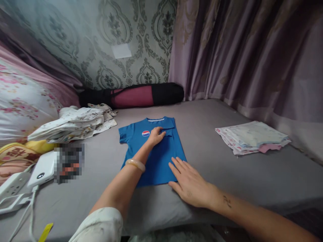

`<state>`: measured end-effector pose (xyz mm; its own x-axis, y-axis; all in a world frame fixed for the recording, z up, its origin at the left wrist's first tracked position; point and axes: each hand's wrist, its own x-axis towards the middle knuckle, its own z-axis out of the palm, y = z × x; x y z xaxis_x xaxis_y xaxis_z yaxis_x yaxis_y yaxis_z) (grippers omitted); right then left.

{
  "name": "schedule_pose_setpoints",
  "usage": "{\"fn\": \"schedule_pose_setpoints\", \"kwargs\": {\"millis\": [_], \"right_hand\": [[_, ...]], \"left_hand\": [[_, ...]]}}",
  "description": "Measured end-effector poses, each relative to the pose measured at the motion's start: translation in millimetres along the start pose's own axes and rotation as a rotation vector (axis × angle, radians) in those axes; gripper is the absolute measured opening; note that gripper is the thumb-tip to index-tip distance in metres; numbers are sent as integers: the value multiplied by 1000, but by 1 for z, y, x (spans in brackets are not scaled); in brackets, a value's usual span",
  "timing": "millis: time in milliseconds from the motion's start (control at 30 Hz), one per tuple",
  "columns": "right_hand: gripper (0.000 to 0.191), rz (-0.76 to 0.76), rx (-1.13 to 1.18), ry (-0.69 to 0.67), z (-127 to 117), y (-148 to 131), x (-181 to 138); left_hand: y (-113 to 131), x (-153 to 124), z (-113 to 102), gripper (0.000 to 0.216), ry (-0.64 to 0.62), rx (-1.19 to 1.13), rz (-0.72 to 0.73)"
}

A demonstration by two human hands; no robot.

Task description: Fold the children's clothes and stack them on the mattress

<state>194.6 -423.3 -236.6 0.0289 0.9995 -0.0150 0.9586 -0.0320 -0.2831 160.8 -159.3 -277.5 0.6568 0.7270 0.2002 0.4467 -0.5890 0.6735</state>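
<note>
A small blue T-shirt (155, 158) with a round red, white and blue logo lies flat on the grey bed (207, 158), its right side folded inward. My left hand (155, 135) reaches across the shirt's chest, fingers pressed on the folded right sleeve near the collar. A pale bangle circles that wrist. My right hand (189, 183) lies flat with fingers spread on the shirt's lower right edge near the hem.
A folded stack of pale clothes (252, 137) sits at the right. A loose heap of white printed garments (75, 124) lies at the left. A black and pink roll (133, 95) rests against the wall. White chargers and cables (30, 178) lie at the near left.
</note>
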Motion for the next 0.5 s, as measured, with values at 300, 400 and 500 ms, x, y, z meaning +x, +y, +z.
{"fn": "schedule_pose_setpoints", "kwargs": {"millis": [300,400,500], "right_hand": [[48,88,42,169,-28,57,108],[56,230,-13,156,-16,78,155],[62,299,-34,138,-6,87,188]], "left_hand": [[-63,-14,-110,28,218,248,-361],[-91,-22,-135,31,261,363,-528],[-112,-26,-148,38,268,386,-633]]}}
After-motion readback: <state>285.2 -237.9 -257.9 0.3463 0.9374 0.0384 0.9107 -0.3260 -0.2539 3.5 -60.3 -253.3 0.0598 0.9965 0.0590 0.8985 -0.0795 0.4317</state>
